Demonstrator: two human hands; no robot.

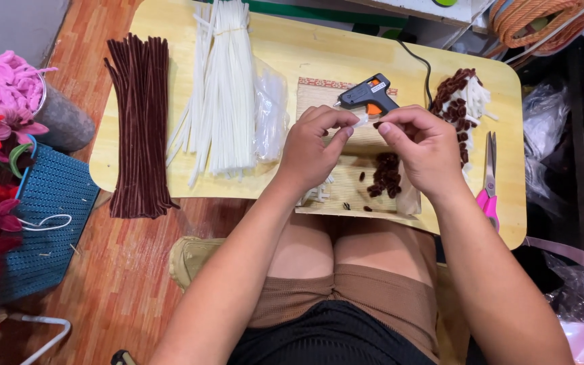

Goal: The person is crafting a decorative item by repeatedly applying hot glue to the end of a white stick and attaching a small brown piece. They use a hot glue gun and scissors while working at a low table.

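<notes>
Frame centre: left hand point(312, 145) and right hand point(424, 149) meet over a bamboo mat point(346, 196), each grip pinched together on one small white stick piece point(361, 119). Below them, brown cut bits point(385, 177) lie on the mat. Behind, a black glue gun point(366, 94). Pink scissors point(489, 182) at right. White sticks point(224, 88) and brown pipe cleaners point(140, 122) lie upper left on the table point(285, 47).

Head camera looks steeply down, close over the low table point(170, 186).
</notes>
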